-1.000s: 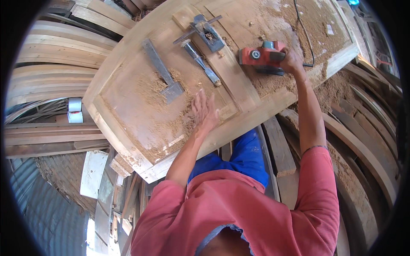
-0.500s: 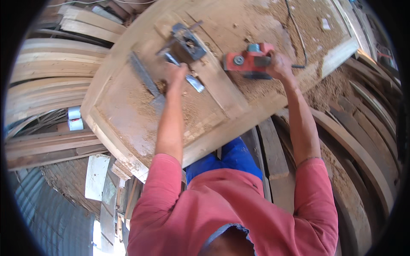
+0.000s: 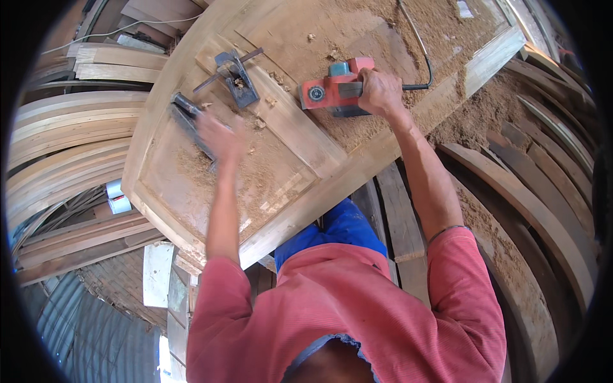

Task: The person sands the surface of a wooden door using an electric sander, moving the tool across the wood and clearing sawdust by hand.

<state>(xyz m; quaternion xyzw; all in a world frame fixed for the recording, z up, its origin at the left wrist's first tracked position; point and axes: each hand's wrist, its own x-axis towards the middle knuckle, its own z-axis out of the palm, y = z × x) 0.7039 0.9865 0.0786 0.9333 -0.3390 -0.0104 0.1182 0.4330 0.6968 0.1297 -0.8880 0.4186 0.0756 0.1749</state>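
Note:
My right hand (image 3: 381,92) is closed round the handle of a red electric planer (image 3: 325,92), which rests on a curved wooden panel (image 3: 348,143). My left hand (image 3: 220,137) is smeared by motion; its fingers look spread, with the thumb apart. Just beyond its fingertips lies a shiny metal bar (image 3: 186,103), beside a longer dark metal tool (image 3: 189,131) partly covered by that hand. A hand plane (image 3: 237,83) with a cross handle sits on the panel, to the right of these tools.
Sawdust and shavings (image 3: 469,105) cover much of the panel and spill past its right edge. The planer's black cord (image 3: 421,51) runs away across it. Curved boards (image 3: 76,127) are stacked at left, and more planks (image 3: 511,185) lie at right.
My left hand has moved left with the shiny metal bar, which now lies by the dark tool. The panel and the planer appear shifted to the left in view.

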